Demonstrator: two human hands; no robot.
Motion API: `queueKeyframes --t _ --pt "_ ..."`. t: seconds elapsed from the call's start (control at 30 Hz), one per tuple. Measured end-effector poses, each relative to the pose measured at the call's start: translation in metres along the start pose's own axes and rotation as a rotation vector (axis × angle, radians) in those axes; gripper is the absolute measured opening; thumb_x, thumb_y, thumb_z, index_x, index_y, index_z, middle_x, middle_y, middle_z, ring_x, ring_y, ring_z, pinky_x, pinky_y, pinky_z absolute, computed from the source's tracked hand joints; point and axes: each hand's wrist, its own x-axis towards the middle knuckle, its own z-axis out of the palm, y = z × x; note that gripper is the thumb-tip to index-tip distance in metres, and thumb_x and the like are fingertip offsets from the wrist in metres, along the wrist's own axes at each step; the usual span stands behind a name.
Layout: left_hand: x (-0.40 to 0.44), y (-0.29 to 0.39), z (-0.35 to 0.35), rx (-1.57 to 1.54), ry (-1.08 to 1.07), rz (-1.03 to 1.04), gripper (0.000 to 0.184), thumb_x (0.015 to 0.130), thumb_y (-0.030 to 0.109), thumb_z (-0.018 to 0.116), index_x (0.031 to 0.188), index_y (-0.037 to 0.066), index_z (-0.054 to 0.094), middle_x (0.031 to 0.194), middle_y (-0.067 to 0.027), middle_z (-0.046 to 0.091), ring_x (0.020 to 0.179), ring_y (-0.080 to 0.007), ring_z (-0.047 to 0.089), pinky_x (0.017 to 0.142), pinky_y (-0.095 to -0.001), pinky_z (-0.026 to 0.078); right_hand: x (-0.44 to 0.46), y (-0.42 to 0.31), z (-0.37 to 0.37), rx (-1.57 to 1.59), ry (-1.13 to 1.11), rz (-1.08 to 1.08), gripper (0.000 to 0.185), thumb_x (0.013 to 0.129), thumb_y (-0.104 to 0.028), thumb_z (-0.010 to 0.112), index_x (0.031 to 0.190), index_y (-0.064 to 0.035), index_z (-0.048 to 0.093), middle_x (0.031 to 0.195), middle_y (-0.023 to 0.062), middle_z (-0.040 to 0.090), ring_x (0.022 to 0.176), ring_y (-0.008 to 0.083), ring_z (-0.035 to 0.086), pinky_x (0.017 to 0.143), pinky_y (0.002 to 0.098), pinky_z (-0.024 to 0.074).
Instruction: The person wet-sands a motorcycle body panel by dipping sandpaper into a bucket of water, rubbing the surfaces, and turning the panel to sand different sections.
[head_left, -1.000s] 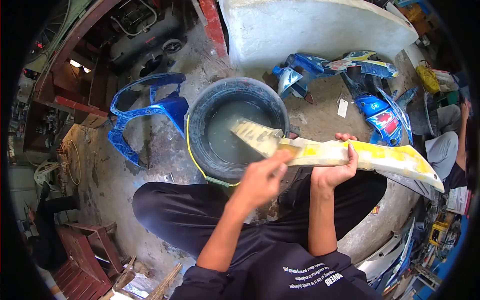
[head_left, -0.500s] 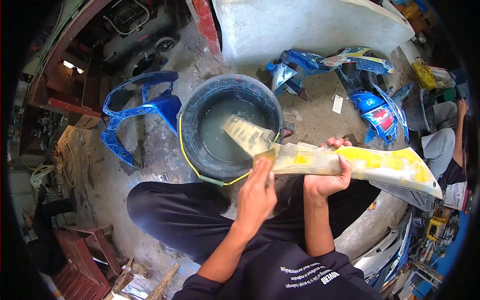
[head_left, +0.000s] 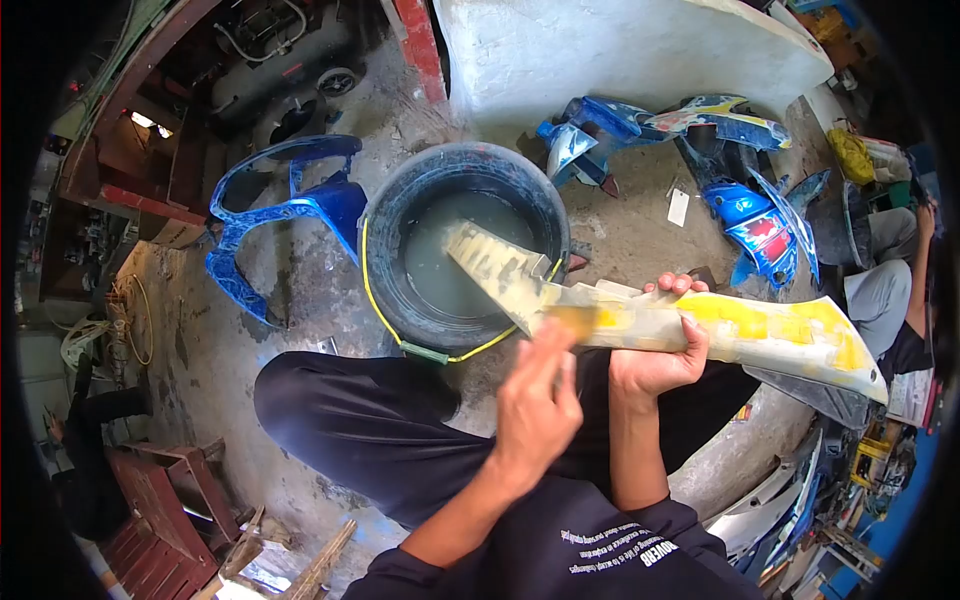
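Just beyond the lap, the right hand [head_left: 650, 367] is gripping a long white-and-yellow panel [head_left: 765, 325], its palm under the panel and its thumb lying along the near edge. The left hand [head_left: 538, 412] is holding a small yellow-brown pad [head_left: 573, 321] under its fingertips — both are looking blurred — against the panel's middle stretch. The panel is slanting over the legs [head_left: 345, 405], its wide end pointing right, its other end reaching past the rim of a dark bucket [head_left: 376, 262]. That end is hanging over cloudy water [head_left: 432, 275]; whether it is touching the water, I cannot tell. A yellow handle [head_left: 378, 305] with a green grip [head_left: 425, 353] is drooping down the bucket's near side.

Left of the bucket, a blue frame [head_left: 337, 210] is lying on the concrete floor [head_left: 225, 345]. Beyond the panel, a blue fairing [head_left: 742, 212] is resting near a white tag [head_left: 678, 207]. Farther right, another person in grey trousers [head_left: 878, 297] is sitting — only partly showing.
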Motion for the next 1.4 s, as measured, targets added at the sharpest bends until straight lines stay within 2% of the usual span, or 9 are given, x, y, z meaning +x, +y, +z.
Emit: queueKeyframes --t 0.1,0.2,0.37,0.67,0.9,1.03,1.13,1.27,1.4 --pt "0.009 -0.022 0.0 0.068 0.019 -0.116 0.036 0.098 -0.001 0.058 0.133 -0.005 0.065 0.138 -0.0259 0.063 0.136 -0.0395 0.056 0.116 -0.0479 0.042 0.001 0.007 -0.01 -0.071 0.002 -0.028 0.042 0.084 -0.019 0.056 0.123 -0.005 0.052 0.111 0.01 0.056 0.11 0.0254 0.053 0.099 0.0405 0.0425" --pt "-0.006 0.007 0.006 0.102 0.049 0.129 0.035 0.096 -0.004 0.058 0.13 -0.005 0.066 0.135 -0.0254 0.065 0.133 -0.039 0.059 0.115 -0.0485 0.044 -0.002 0.007 -0.007 -0.064 -0.024 -0.016 0.042 0.084 -0.019 0.056 0.123 -0.005 0.052 0.111 0.01 0.056 0.11 0.0254 0.053 0.098 0.0404 0.0425" --pt "0.012 -0.039 -0.004 0.193 0.075 0.046 0.031 0.093 -0.007 0.06 0.123 -0.004 0.068 0.131 -0.0243 0.067 0.13 -0.0398 0.061 0.111 -0.0458 0.049 0.002 0.002 -0.005 -0.016 0.036 -0.006 0.042 0.082 -0.014 0.056 0.122 -0.0018 0.05 0.108 0.0127 0.056 0.108 0.0269 0.053 0.106 0.0402 0.0404" --pt "0.008 -0.026 -0.021 0.148 -0.19 0.203 0.08 0.071 -0.019 0.051 0.148 -0.001 0.051 0.151 -0.0242 0.052 0.143 -0.0374 0.048 0.118 -0.0432 0.043 0.002 -0.002 -0.003 -0.01 0.03 0.025 0.042 0.082 -0.014 0.055 0.122 -0.0024 0.05 0.108 0.0123 0.056 0.109 0.0266 0.053 0.106 0.0406 0.0397" --pt "0.001 -0.017 -0.019 0.06 -0.179 0.24 0.078 0.068 -0.02 0.051 0.143 -0.002 0.056 0.146 -0.0251 0.056 0.141 -0.0384 0.05 0.118 -0.0431 0.042 0.003 -0.005 0.0 0.022 0.007 0.04 0.042 0.082 -0.014 0.055 0.121 -0.0015 0.05 0.108 0.0126 0.055 0.11 0.0272 0.052 0.107 0.0405 0.0395" --pt "0.009 -0.041 -0.02 0.152 -0.118 0.081 0.077 0.069 -0.02 0.049 0.142 -0.001 0.058 0.146 -0.0253 0.057 0.139 -0.0372 0.052 0.117 -0.0428 0.044 0.003 0.005 -0.005 -0.009 0.051 0.016 0.042 0.081 -0.013 0.055 0.122 -0.0008 0.05 0.108 0.0132 0.055 0.109 0.0276 0.052 0.106 0.0406 0.0396" --pt "-0.003 -0.009 -0.017 0.081 -0.156 0.164 0.076 0.07 -0.02 0.049 0.143 -0.002 0.057 0.146 -0.0254 0.056 0.138 -0.0367 0.053 0.116 -0.0428 0.044 -0.002 0.007 -0.007 -0.084 0.004 -0.009 0.041 0.083 -0.019 0.057 0.122 -0.0063 0.051 0.111 0.0089 0.056 0.111 0.0243 0.053 0.1 0.0391 0.0412" --pt "0.001 -0.05 -0.015 0.194 -0.09 0.056 0.071 0.072 -0.017 0.052 0.142 -0.002 0.058 0.148 -0.0233 0.056 0.139 -0.0348 0.053 0.113 -0.043 0.047 0.001 0.003 -0.007 -0.07 -0.006 -0.007 0.042 0.083 -0.019 0.057 0.122 -0.0061 0.051 0.11 0.0091 0.056 0.11 0.0246 0.053 0.1 0.0388 0.0413" --pt "-0.007 -0.011 -0.015 0.078 -0.125 0.11 0.071 0.073 -0.019 0.048 0.141 -0.003 0.059 0.144 -0.0256 0.058 0.138 -0.0377 0.053 0.116 -0.0432 0.044 0.001 0.0 -0.003 -0.079 -0.024 -0.017 0.043 0.083 -0.019 0.057 0.123 -0.0054 0.051 0.11 0.0091 0.056 0.11 0.025 0.053 0.1 0.0386 0.0415"
